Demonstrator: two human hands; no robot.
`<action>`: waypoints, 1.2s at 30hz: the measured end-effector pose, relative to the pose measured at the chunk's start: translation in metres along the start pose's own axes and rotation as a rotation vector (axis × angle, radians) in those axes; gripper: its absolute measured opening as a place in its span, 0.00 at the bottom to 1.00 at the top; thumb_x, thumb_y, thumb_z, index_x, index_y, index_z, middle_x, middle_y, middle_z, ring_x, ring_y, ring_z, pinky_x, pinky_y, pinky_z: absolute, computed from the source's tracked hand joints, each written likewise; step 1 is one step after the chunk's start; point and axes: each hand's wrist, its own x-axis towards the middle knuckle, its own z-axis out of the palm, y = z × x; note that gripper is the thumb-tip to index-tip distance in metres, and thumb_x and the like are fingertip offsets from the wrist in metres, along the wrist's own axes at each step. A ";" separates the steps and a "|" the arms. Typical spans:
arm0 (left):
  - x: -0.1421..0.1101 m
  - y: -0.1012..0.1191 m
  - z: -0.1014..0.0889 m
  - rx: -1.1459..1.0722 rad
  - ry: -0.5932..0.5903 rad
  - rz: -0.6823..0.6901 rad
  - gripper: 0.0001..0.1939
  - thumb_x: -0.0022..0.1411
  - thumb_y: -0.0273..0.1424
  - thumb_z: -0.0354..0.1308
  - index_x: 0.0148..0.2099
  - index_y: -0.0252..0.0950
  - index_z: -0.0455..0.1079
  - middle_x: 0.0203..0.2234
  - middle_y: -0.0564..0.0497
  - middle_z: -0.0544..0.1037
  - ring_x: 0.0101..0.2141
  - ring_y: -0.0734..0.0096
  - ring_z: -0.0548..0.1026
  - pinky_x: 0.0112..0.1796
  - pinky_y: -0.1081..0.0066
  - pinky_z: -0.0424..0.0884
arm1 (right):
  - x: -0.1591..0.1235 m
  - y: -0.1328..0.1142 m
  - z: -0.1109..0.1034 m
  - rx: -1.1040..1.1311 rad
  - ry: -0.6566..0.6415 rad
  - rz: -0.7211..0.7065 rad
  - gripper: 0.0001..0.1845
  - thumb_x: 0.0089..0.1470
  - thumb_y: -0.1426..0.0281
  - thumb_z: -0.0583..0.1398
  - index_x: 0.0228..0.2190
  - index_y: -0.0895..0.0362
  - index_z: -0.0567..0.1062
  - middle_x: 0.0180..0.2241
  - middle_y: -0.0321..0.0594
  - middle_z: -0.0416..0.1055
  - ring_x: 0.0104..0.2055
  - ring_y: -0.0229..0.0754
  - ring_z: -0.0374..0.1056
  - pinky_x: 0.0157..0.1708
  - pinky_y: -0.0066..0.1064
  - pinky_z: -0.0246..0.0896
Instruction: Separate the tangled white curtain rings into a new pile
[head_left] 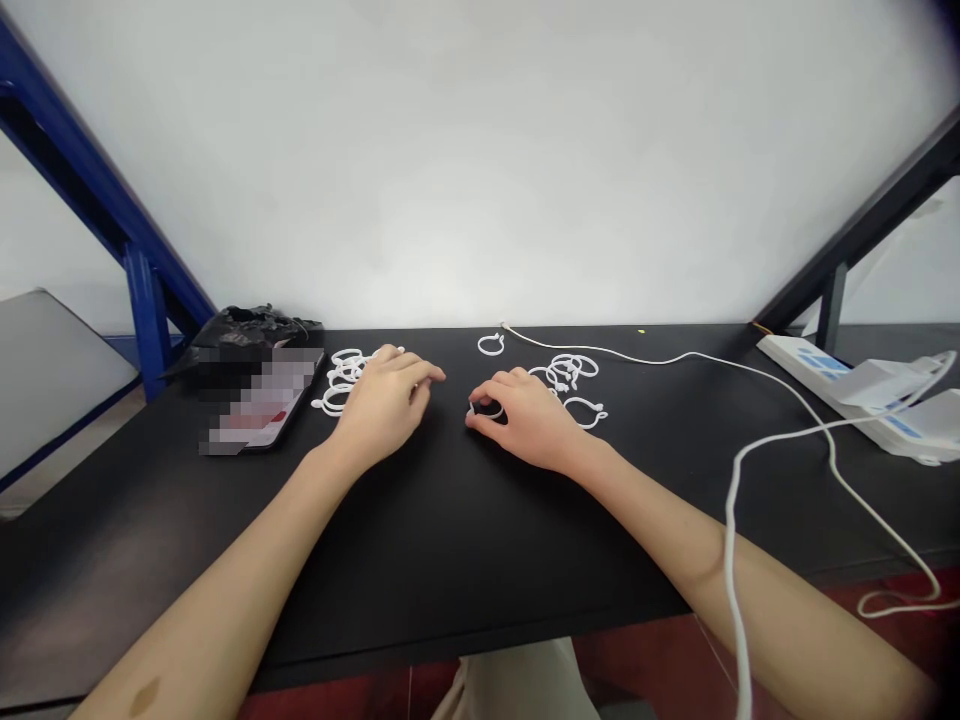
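My right hand (pixel 525 415) is closed, thumb and fingertips pinching a white ring (pixel 491 409) low over the black table (pixel 420 560); the palm hides part of that ring. Just behind and right of this hand lie several more white rings with small eyelets (pixel 576 366), and one ring (pixel 585 414) rests beside its wrist. My left hand (pixel 386 400) is palm down with fingers extended, holding nothing I can see. It partly covers a pile of white rings (pixel 337 385) at its left. A single ring (pixel 491 345) sits farther back between both hands.
A phone (pixel 259 420) and a crumpled black plastic bag (pixel 247 335) lie at the left. On the right are a white power strip (pixel 817 375) with plugged-in adapters and a white cable (pixel 697 355) across the table. Metal braces (pixel 142 290) flank the white wall.
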 end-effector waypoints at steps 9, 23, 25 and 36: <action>-0.003 0.018 0.006 -0.119 -0.117 0.069 0.12 0.65 0.28 0.52 0.48 0.37 0.72 0.42 0.48 0.80 0.44 0.59 0.70 0.47 0.57 0.70 | 0.001 0.000 0.000 0.017 -0.049 -0.087 0.10 0.61 0.74 0.59 0.45 0.56 0.76 0.38 0.42 0.74 0.40 0.45 0.64 0.45 0.40 0.62; -0.003 0.027 0.004 -0.237 -0.149 0.021 0.16 0.65 0.41 0.55 0.50 0.38 0.69 0.38 0.48 0.76 0.39 0.61 0.72 0.41 0.61 0.70 | 0.000 -0.010 0.000 0.478 0.311 -0.074 0.06 0.63 0.68 0.58 0.40 0.53 0.74 0.37 0.37 0.75 0.36 0.37 0.70 0.37 0.30 0.68; -0.003 0.027 0.004 -0.253 -0.141 0.020 0.15 0.64 0.40 0.56 0.51 0.39 0.69 0.38 0.49 0.76 0.39 0.62 0.71 0.40 0.62 0.70 | -0.001 -0.009 0.001 0.490 0.299 -0.076 0.07 0.62 0.68 0.58 0.42 0.54 0.73 0.37 0.37 0.73 0.36 0.37 0.70 0.36 0.30 0.68; -0.004 0.026 0.004 -0.227 -0.126 0.090 0.16 0.63 0.40 0.60 0.51 0.38 0.71 0.37 0.51 0.78 0.38 0.62 0.67 0.41 0.63 0.67 | 0.004 -0.007 0.000 0.572 0.264 -0.065 0.07 0.60 0.71 0.60 0.29 0.55 0.74 0.30 0.33 0.75 0.32 0.36 0.70 0.35 0.29 0.64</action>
